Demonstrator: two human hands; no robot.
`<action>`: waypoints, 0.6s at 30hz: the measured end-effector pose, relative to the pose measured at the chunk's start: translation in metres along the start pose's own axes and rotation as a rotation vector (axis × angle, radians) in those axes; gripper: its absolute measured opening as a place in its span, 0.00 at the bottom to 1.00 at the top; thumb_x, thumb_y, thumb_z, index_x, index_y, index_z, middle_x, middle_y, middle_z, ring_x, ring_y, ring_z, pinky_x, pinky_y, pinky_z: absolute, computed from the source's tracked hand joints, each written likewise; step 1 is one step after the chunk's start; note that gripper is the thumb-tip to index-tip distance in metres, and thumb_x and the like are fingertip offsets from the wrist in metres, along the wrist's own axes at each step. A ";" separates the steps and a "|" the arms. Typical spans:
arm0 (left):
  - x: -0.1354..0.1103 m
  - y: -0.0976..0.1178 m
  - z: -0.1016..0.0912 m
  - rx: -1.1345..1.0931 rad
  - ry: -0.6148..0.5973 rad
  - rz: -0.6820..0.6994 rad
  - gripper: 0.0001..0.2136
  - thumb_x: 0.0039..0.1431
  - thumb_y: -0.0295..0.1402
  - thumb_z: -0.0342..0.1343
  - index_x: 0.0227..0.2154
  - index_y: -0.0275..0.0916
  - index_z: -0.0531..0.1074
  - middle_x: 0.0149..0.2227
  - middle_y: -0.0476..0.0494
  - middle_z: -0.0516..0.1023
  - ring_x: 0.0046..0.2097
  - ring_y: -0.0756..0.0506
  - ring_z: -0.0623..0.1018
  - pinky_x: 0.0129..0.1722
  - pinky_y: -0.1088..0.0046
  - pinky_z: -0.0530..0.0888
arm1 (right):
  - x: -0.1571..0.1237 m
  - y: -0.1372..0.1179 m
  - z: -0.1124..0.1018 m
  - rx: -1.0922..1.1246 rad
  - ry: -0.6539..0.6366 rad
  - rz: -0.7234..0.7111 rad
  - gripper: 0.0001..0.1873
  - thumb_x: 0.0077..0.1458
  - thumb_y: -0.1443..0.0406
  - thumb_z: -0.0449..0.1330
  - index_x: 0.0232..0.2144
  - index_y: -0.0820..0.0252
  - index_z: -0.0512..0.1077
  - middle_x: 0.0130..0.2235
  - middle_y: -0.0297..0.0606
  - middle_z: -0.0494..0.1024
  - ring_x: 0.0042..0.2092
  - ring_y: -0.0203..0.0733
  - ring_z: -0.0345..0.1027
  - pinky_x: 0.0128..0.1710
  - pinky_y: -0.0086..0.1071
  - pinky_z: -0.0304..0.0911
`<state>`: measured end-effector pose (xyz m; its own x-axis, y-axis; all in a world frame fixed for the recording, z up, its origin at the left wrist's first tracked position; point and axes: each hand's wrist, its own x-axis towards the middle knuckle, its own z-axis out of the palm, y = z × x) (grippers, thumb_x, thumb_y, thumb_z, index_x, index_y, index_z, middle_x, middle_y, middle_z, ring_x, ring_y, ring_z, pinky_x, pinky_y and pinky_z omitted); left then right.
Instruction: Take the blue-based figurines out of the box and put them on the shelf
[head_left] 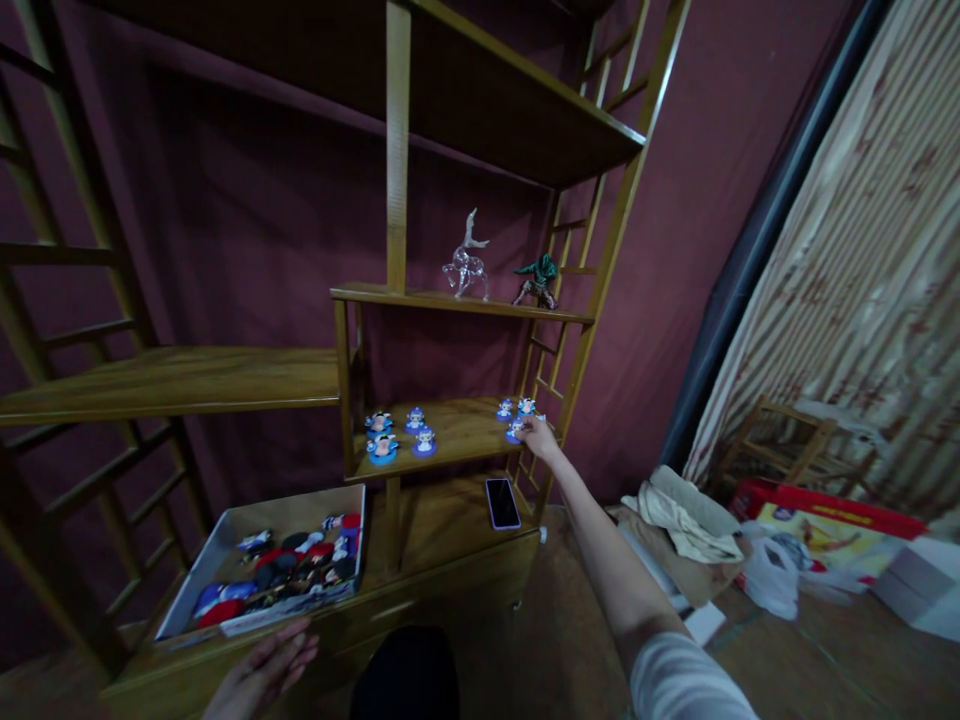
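Note:
My right hand (538, 436) reaches far out to the right end of the low wooden shelf (461, 425). Its fingers are pinched on a small blue-based figurine (515, 431), beside two similar figurines (517, 407). Several more blue-based figurines (397, 433) stand at the shelf's left end. My left hand (262, 672) lies flat with fingers stretched out on the cabinet's front edge, just below a white box (225, 535) holding several small figures.
A phone (502, 502) lies on the cabinet top. A clear figure (466, 262) and a green figure (538, 280) stand on the upper shelf. Cloth (686, 515), a plastic bag (772, 575) and boxes (832, 525) lie on the floor at right, near a curtain.

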<state>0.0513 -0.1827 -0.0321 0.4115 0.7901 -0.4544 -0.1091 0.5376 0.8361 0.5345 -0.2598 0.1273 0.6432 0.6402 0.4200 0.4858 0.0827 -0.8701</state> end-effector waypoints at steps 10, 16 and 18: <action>0.005 -0.001 -0.003 0.021 0.031 -0.019 0.26 0.20 0.37 0.70 0.31 0.38 0.74 0.34 0.38 0.79 0.47 0.34 0.72 0.38 0.70 0.75 | -0.010 0.008 0.004 -0.198 0.061 -0.055 0.26 0.38 0.62 0.61 0.43 0.60 0.65 0.39 0.38 0.72 0.40 0.40 0.66 0.43 0.35 0.60; 0.005 -0.002 -0.002 0.052 0.011 0.001 0.26 0.22 0.36 0.70 0.31 0.35 0.74 0.35 0.37 0.79 0.45 0.34 0.74 0.39 0.70 0.75 | -0.014 -0.007 0.008 -0.579 0.041 -0.026 0.29 0.38 0.59 0.63 0.45 0.58 0.64 0.41 0.40 0.72 0.44 0.45 0.66 0.46 0.38 0.58; 0.003 -0.002 -0.001 0.058 0.015 0.019 0.25 0.22 0.36 0.69 0.31 0.35 0.74 0.35 0.36 0.79 0.44 0.35 0.75 0.38 0.70 0.75 | -0.013 -0.010 0.009 -0.631 0.049 0.006 0.28 0.40 0.60 0.62 0.46 0.57 0.63 0.41 0.39 0.73 0.43 0.44 0.66 0.45 0.37 0.59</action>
<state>0.0521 -0.1814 -0.0352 0.3962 0.8043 -0.4428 -0.0641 0.5053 0.8605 0.5161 -0.2617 0.1285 0.6660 0.6023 0.4402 0.7282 -0.3968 -0.5588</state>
